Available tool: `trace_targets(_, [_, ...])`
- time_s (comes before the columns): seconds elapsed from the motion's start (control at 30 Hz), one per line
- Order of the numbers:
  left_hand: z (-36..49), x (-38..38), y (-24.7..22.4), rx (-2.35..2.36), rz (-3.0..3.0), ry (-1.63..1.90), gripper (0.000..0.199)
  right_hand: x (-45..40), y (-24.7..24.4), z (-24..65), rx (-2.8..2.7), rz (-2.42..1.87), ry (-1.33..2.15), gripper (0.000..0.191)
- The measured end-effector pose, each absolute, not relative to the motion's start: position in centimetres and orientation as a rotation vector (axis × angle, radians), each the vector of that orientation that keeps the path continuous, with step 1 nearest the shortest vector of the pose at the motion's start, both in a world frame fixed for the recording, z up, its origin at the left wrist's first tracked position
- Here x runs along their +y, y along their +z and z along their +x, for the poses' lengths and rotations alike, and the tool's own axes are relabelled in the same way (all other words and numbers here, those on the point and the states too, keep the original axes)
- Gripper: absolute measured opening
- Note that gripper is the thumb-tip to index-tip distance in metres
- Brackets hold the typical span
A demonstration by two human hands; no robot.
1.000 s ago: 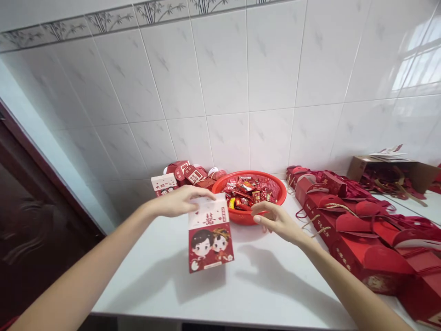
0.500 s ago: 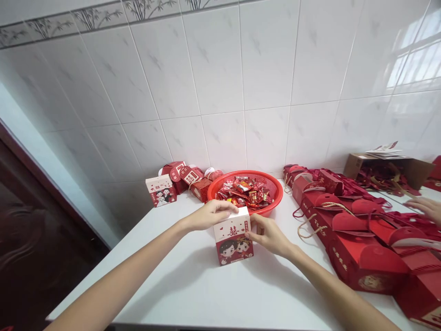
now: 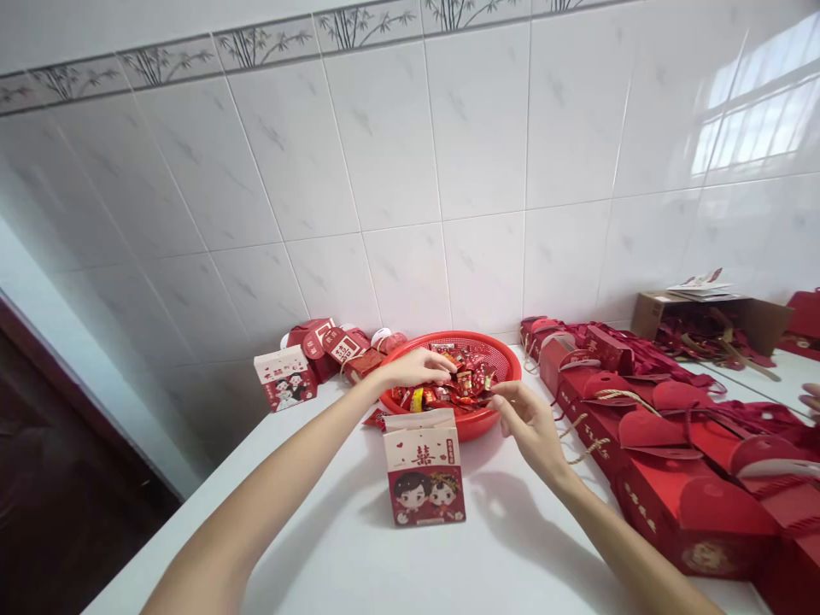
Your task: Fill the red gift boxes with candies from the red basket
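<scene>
A cream and red gift box [image 3: 424,478] with two cartoon figures on its front stands upright on the white table [image 3: 512,547], apart from both hands. Behind it is a red plastic basket [image 3: 474,424] of wrapped sweets [image 3: 465,380]. My left hand [image 3: 419,367] reaches over the basket's left side, fingers stretched over the sweets and slightly bent; I see nothing held in them. At the basket's right rim is my right hand [image 3: 525,423], thumb and forefinger apart, with no held thing visible. A red packet [image 3: 376,418] lies by the basket's left edge.
Another cartoon box [image 3: 286,378] and several red boxes [image 3: 349,346] stand at the back left. Rows of red handled boxes [image 3: 666,478] line the right. Beyond them is a cardboard carton [image 3: 650,314] of dark red ribbons. Another person's hand [image 3: 812,400] shows at the right edge.
Both my hands have left the gift box and moved to the basket, the left over the sweets, the right to the rim. The view has shifted slightly, and the other person's hand shows less.
</scene>
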State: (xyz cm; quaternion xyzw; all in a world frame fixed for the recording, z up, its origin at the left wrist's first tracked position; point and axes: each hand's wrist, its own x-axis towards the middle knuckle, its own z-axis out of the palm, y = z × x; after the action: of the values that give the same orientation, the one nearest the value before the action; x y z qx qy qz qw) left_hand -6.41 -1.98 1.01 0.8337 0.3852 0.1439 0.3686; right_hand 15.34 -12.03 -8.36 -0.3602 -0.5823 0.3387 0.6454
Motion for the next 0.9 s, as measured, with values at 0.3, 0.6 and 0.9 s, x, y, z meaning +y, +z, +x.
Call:
trace_targets(0.3, [-1.0,2.6,-4.0,1.176,2.649,-0.196,0.035,-11.6,-8.2,16.3,-1.184,-0.834,0.856,0.035])
trace_targets(0.6, [-1.1,2.7,-4.8,1.131,2.610,-0.214,0.035,-11.6,-8.3,15.6,-1.166,-0.836,0.923,0.030])
trace_targets(0.9, [-2.5,2.7,-4.8,1.190,2.218,0.421,0.013,-11.6,-8.4,16.4,-1.174,-0.863,0.897,0.029])
